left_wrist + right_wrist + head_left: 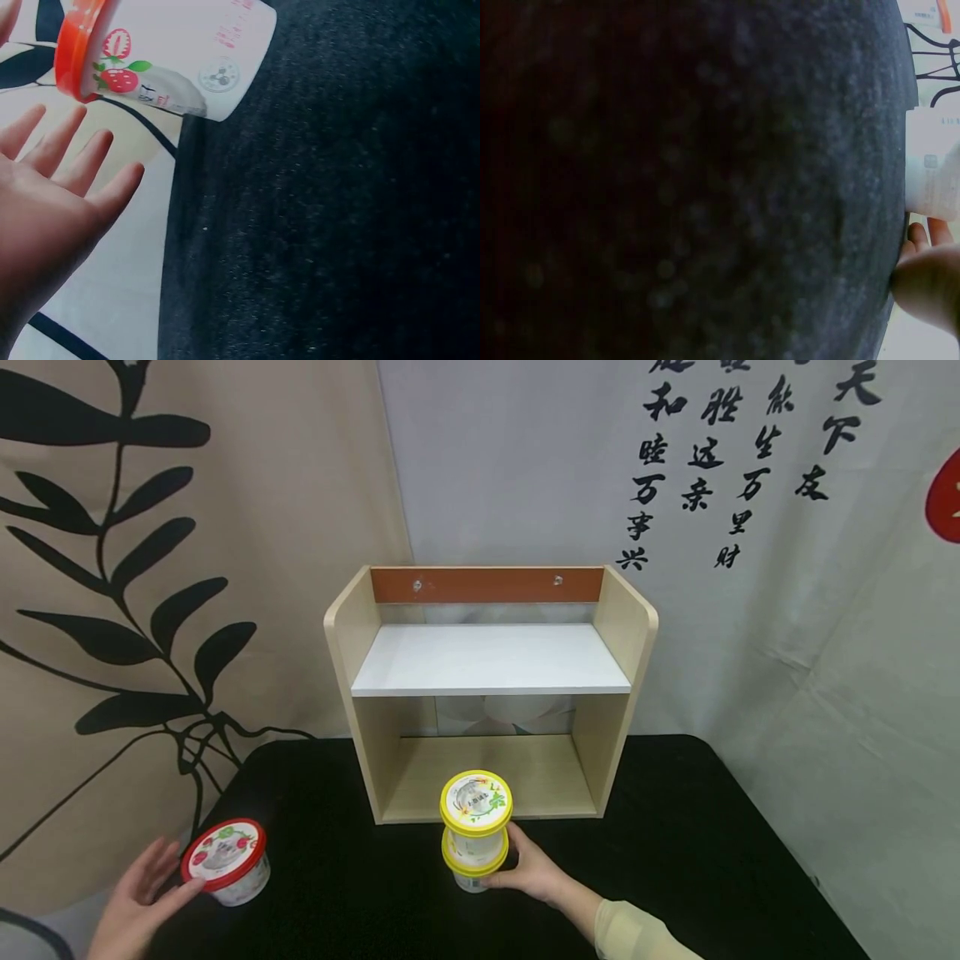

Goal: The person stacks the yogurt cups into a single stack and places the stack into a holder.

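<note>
Two white plastic tubs with yellow lids stand stacked in front of a small shelf unit, an upper tub (pixel 475 802) resting on a lower tub (pixel 471 884). My right hand (pixel 536 872) holds the lower one from its right side, thumb toward me and fingers behind. In the right wrist view that hand (pixel 930 281) shows only at the right edge, by a white tub wall (pixel 928 169). A red-lidded tub (pixel 227 855) with strawberry pictures stands at the table's left. Beside it my left hand (pixel 142 897) has spread fingers, apart from the tub in the left wrist view.
The wooden shelf unit (pixel 491 660) has a white upper board (pixel 491 658) and a pale lower board (pixel 487 768). It stands at the back of the black-covered table (pixel 337 885). Behind hang cloths with a plant print and written characters.
</note>
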The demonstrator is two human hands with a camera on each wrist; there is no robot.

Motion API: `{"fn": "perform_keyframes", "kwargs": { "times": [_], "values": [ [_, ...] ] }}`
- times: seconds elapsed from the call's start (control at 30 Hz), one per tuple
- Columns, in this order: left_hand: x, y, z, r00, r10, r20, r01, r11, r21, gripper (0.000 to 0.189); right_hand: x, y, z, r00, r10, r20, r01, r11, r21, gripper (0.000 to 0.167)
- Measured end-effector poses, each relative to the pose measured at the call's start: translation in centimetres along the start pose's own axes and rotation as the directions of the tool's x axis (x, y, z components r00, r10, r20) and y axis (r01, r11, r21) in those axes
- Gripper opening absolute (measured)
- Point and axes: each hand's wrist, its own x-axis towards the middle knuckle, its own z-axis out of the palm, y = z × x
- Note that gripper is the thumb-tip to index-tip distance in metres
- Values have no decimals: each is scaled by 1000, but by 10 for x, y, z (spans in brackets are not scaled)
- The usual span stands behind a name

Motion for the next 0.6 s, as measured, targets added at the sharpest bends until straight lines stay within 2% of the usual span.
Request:
{"fn": "perform_keyframes", "kwargs": {
  "times": [0.2, 0.4, 0.6],
  "values": [
    [3, -4, 3, 999, -5, 54, 6, 1000, -26, 106, 0, 0, 0, 1000, 3, -1, -3, 1000, -4, 82],
    [3, -6, 8, 998, 2, 56, 2, 997, -75, 106, -1, -1, 0, 1000, 8, -3, -8, 1000, -3, 82],
    [6, -9, 10, 997, -27, 74, 31, 998, -55, 110, -1, -1, 1, 1000, 8, -2, -8, 1000, -2, 82]
  ]
}}
